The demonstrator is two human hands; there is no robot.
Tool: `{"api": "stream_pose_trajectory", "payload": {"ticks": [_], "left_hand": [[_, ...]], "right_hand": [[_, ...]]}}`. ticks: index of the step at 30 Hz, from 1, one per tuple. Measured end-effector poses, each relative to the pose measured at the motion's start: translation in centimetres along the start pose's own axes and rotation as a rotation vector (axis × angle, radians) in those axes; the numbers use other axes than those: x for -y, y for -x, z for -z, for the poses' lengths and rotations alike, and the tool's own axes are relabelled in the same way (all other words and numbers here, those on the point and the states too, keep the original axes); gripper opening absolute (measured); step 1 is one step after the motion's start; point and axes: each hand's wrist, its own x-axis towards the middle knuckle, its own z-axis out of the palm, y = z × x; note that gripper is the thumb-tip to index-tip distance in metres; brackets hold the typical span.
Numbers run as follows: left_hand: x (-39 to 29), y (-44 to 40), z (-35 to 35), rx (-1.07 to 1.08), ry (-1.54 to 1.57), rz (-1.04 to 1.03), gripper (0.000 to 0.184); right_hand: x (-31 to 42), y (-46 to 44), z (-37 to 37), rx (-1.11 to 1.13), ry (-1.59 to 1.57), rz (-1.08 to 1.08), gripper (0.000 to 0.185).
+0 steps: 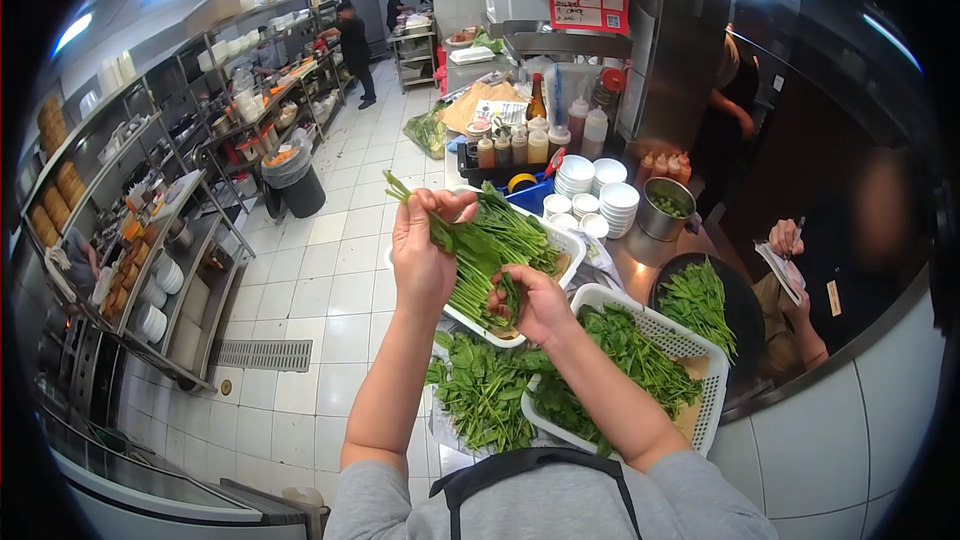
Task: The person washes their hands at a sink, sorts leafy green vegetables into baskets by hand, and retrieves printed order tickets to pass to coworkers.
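Note:
My left hand (pixel 425 240) is raised over a white basket (pixel 575 265), its fingers closed on leafy green stems (pixel 396 186). Lower and to the right, my right hand (pixel 535 305) is curled round some green leaves (pixel 509 295). Long cut greens (pixel 480 285) lie in the basket beneath both hands, their stems toward me. A loose pile of leafy greens (pixel 485 390) lies nearer to me. Under my right forearm, a second white basket (pixel 710 395) holds more leafy greens (pixel 655 365).
Stacked white bowls (pixel 619 205), squeeze bottles (pixel 595 130) and a metal pot (pixel 665 210) stand beyond the baskets. More greens (pixel 697 305) lie on a dark round tray at right. A person holds a notepad (pixel 782 270) and pen. Shelving and a bin (pixel 295 180) line the left.

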Motion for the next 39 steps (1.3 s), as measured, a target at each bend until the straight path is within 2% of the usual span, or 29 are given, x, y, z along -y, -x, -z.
{"api": "stream_pose_trajectory", "payload": {"ticks": [4, 7, 8, 9, 11, 12, 13, 15, 16, 17, 19, 22, 25, 27, 29, 33, 34, 35, 36, 39], "left_hand": [[-0.3, 0.5, -0.8, -0.019, -0.063, -0.093, 0.024], [-2.4, -0.4, 0.5, 0.089, -0.113, -0.277, 0.022], [-4.1, -0.5, 0.5, 0.065, -0.103, -0.348, 0.022], [-6.0, -0.8, 0.1, 0.04, -0.091, -0.422, 0.022], [-8.5, -0.9, -0.2, 0.059, -0.119, -0.386, 0.021], [-8.9, -0.9, 0.0, 0.088, -0.138, -0.337, 0.02], [-8.8, -0.8, 0.4, 0.083, -0.158, -0.301, 0.02], [-8.4, -0.4, 1.0, 0.078, -0.195, -0.224, 0.02], [-8.2, 0.0, 1.2, 0.087, -0.189, -0.197, 0.02], [-8.1, 0.5, 1.4, 0.071, -0.192, -0.178, 0.021], [-7.8, 1.2, 2.1, 0.041, -0.195, -0.15, 0.023], [-7.8, 1.9, 3.3, 0.044, -0.185, -0.108, 0.022], [-7.7, 2.4, 3.4, 0.032, -0.191, -0.087, 0.022], [-7.5, 2.6, 3.6, 0.032, -0.188, -0.078, 0.022], [-7.2, 2.7, 3.7, -0.002, -0.197, -0.066, 0.021], [-7.1, 3.1, 5.1, -0.032, -0.285, -0.032, 0.023], [-6.8, 3.2, 4.5, -0.096, -0.272, -0.028, 0.021], [-6.7, 3.2, 3.7, -0.161, -0.266, -0.021, 0.02], [-6.4, 3.1, 3.3, -0.07, -0.226, -0.014, 0.018], [-5.5, 3.7, 1.9, 0.069, -0.23, 0.087, 0.019]], "right_hand": [[-0.5, 0.2, -0.3, -0.013, -0.026, 0.073, 0.019], [-0.9, -0.9, 2.2, -0.082, -0.175, 0.02, 0.017], [-0.9, -1.1, 3.7, -0.065, -0.19, -0.005, 0.016], [-1.4, -0.7, 4.9, -0.051, -0.06, 0.033, 0.017], [-1.6, 0.9, 5.2, -0.027, 0.21, 0.102, 0.019], [-2.0, 0.8, 5.6, 0.073, 0.59, 0.156, 0.024], [-2.3, 0.8, 6.2, 0.208, 0.891, 0.123, 0.04], [-2.5, 0.9, 7.4, 0.283, 1.595, 0.14, 0.06], [-1.4, 1.4, 7.1, 0.215, 1.666, 0.053, 0.074], [-0.8, 1.1, 7.7, 0.158, 1.66, 0.211, 0.064], [1.8, 2.3, 8.4, 0.018, 1.625, 0.207, 0.05], [2.4, 3.2, 12.0, 0.058, 1.819, 0.043, 0.032], [0.5, 5.3, 13.9, 0.062, 1.931, -0.07, 0.03], [-1.1, 6.2, 14.2, -0.061, 1.994, -0.067, 0.024], [-1.3, 5.9, 14.5, -0.119, 1.986, 0.048, 0.018], [0.4, 5.3, 12.5, -0.024, 1.792, 0.275, 0.018], [1.3, 6.1, 10.3, 0.017, 1.732, 0.377, 0.019], [1.4, 6.2, 9.1, 0.001, 1.673, 0.344, 0.019], [1.7, 6.6, 7.6, 0.055, 1.603, 0.411, 0.019], [0.6, 6.5, 6.6, 0.018, 1.727, 0.283, 0.019]]}}
